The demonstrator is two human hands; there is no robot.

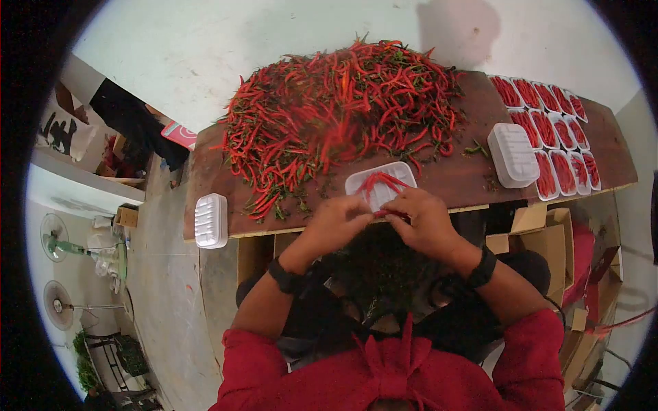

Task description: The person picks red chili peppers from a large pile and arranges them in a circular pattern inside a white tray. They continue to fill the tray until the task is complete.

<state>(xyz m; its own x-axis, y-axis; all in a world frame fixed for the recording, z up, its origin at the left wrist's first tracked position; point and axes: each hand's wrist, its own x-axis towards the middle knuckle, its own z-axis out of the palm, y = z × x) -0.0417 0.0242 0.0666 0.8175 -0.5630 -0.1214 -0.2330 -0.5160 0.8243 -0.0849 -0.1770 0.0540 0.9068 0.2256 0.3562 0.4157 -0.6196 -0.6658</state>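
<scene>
In front of me at the table edge, my left hand (340, 225) and my right hand (423, 220) meet with fingertips pinched. Between them is a red chili pepper (391, 214), gripped by both. Just beyond my fingers a white plastic tray (404, 171) lies face up, with a few red chilies (381, 179) in it. A big heap of red chilies with green stems (343, 103) covers the table behind the tray. Part of the heap looks blurred.
A stack of white trays (513, 156) stands to the right, another white tray stack (211, 220) at the left table edge. Rows of chili-filled trays (563, 171) lie at the far right of the brown table (480, 103). Cardboard boxes (548, 240) are below on the right.
</scene>
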